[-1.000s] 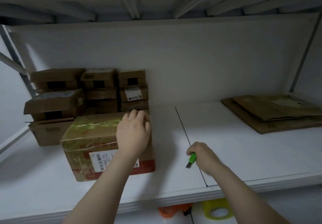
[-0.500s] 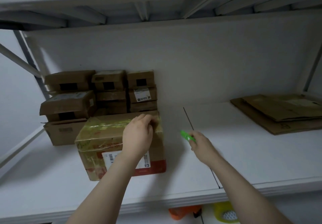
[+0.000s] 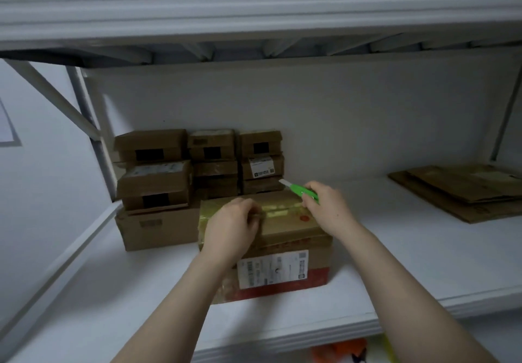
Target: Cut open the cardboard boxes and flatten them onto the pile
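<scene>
A taped cardboard box [image 3: 285, 238] with a white shipping label and a red band stands on the white shelf [image 3: 395, 263], in front of me. My left hand [image 3: 231, 228] rests on its top with fingers curled over the yellowish tape seam. My right hand [image 3: 329, 207] grips a green utility knife [image 3: 300, 190] above the box's far right top edge, its blade pointing up and left. A pile of flattened cardboard [image 3: 463, 190] lies at the shelf's far right.
Several smaller closed boxes [image 3: 195, 173] are stacked against the back wall at the left, behind the taped box. A white upper shelf [image 3: 254, 0] hangs overhead. Orange and yellow items [image 3: 350, 351] show below the shelf edge.
My right hand lifted the green knife from the shelf and carried it up over the box's top. My left hand stayed on the box, its fingers curling more.
</scene>
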